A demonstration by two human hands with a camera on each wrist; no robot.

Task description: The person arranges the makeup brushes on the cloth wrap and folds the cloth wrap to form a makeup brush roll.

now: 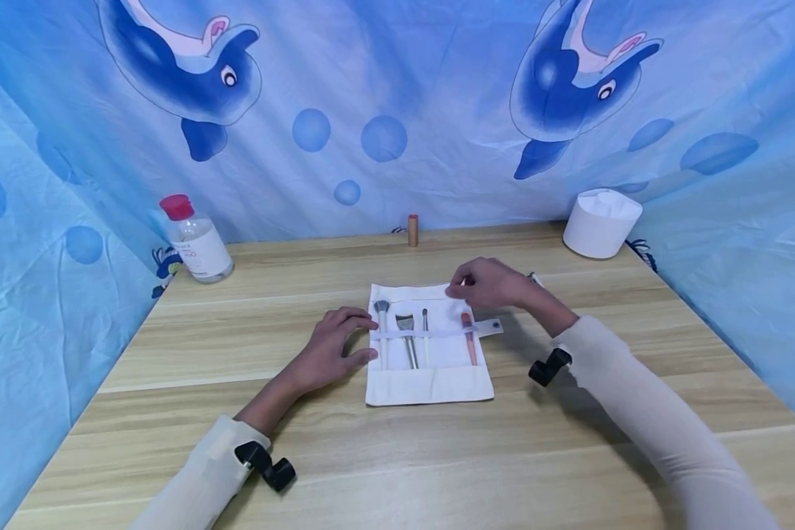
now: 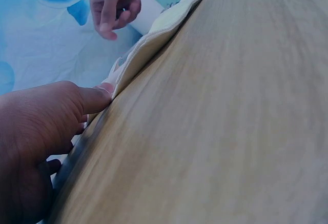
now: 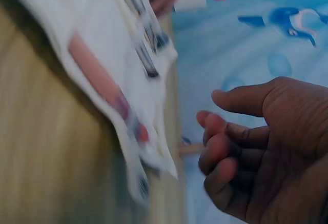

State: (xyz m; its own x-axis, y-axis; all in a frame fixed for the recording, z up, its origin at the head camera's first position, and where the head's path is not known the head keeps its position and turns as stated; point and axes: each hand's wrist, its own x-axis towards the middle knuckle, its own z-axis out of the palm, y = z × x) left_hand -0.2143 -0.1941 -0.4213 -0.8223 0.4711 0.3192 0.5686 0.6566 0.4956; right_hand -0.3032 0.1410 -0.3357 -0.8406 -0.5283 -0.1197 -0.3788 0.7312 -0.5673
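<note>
A white cloth brush roll [image 1: 430, 386] lies unrolled on the table, with several brushes under its strap: a large grey-tipped one [image 1: 382, 324], a flat one [image 1: 407, 331], a thin one [image 1: 425, 324] and a pink one [image 1: 470, 342]. My left hand [image 1: 331, 350] rests at the roll's left edge, thumb and fingers apart and touching the cloth; the left wrist view shows the thumb on the edge. My right hand [image 1: 486, 283] is above the roll's top right corner. In the right wrist view that hand [image 3: 271, 147] has its fingers loosely bent, with nothing between thumb and fingers.
A clear bottle with a red cap [image 1: 205, 250] stands at the back left. Near the back edge stands a small copper-coloured tube [image 1: 413, 231]. A white roll [image 1: 599, 227] is at the back right. Partly behind my right wrist lies a small object [image 1: 536, 279].
</note>
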